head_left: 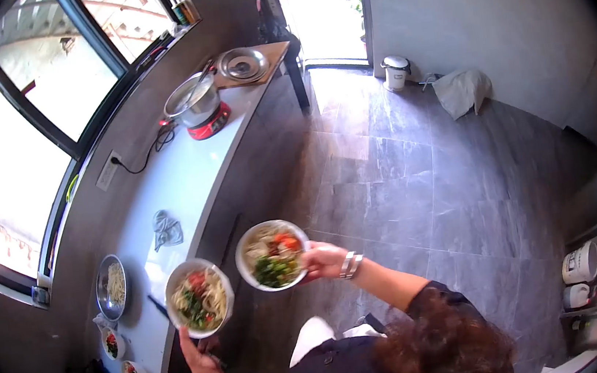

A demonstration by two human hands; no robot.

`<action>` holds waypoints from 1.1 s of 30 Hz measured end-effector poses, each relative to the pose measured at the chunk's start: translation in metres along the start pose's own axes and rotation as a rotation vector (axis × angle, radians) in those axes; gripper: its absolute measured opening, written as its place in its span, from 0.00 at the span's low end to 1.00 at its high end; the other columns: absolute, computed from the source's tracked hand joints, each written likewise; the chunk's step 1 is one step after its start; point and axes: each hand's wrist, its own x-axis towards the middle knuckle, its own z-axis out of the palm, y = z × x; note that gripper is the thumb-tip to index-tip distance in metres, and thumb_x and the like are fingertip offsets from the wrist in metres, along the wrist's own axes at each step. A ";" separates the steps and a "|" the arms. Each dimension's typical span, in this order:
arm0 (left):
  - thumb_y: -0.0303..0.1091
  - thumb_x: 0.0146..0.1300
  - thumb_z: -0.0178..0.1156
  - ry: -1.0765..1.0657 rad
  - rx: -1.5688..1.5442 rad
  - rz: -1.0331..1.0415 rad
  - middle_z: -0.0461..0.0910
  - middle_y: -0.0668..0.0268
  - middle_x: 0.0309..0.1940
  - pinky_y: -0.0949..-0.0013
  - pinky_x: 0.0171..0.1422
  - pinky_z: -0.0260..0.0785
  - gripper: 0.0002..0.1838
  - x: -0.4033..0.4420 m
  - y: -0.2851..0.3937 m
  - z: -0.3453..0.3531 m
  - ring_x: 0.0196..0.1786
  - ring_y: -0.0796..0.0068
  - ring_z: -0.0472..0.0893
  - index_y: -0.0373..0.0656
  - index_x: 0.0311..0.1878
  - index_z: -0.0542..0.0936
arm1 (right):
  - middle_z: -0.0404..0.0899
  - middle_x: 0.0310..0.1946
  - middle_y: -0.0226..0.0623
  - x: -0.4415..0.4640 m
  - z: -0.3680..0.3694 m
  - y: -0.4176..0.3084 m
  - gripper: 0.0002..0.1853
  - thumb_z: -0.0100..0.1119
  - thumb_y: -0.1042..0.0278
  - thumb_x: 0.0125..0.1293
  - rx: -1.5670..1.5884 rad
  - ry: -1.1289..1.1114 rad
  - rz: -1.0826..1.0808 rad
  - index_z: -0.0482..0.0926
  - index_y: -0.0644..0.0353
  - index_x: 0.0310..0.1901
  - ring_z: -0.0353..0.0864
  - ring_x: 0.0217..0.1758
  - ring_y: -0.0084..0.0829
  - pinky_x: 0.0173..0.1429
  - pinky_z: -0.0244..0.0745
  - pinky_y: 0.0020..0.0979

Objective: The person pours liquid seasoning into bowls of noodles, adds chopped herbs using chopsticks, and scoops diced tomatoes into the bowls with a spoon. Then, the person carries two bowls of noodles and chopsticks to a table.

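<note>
My left hand (202,359) grips a white bowl of noodles (199,297) from below, near the counter's front edge; red and green toppings lie on the noodles. A second white bowl of noodles (271,256), with chopped greens and orange-red pieces on top, is in my right hand (324,260). My right fingers close on that bowl's right rim. Both bowls are held up side by side, close together, the right one over the floor. The fingers under the left bowl are partly hidden.
On the white counter (187,177) stand a pot (193,101) on a red-based cooker, a metal lid (243,65), a grey cloth (166,229), a steel bowl of noodles (113,287) and small topping bowls (113,344). A doorway (327,14) and small bin (395,74) lie ahead.
</note>
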 end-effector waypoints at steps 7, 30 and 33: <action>0.45 0.58 0.52 -0.479 -0.151 -0.437 0.64 0.76 0.14 0.79 0.15 0.50 0.12 -0.002 -0.064 0.202 0.11 0.86 0.57 0.47 0.34 0.71 | 0.73 0.39 0.44 -0.216 -0.152 -0.106 0.24 0.46 0.81 0.45 0.023 0.375 -0.474 0.62 0.68 0.49 0.78 0.37 0.36 0.39 0.79 0.43; 0.44 0.61 0.49 -1.278 0.210 -0.876 0.60 0.78 0.14 0.81 0.20 0.47 0.11 -0.440 -0.320 0.973 0.16 0.88 0.56 0.48 0.28 0.69 | 0.72 0.43 0.55 -0.785 -0.510 -0.333 0.23 0.43 0.76 0.49 0.544 1.122 -1.164 0.63 0.77 0.50 0.75 0.45 0.52 0.47 0.78 0.37; 0.43 0.61 0.50 -1.270 0.196 -0.922 0.61 0.77 0.14 0.82 0.20 0.49 0.11 -0.507 -0.357 1.050 0.15 0.89 0.56 0.47 0.28 0.69 | 0.71 0.45 0.56 -0.853 -0.566 -0.398 0.24 0.42 0.75 0.52 0.504 1.086 -1.170 0.61 0.77 0.52 0.74 0.47 0.50 0.50 0.76 0.35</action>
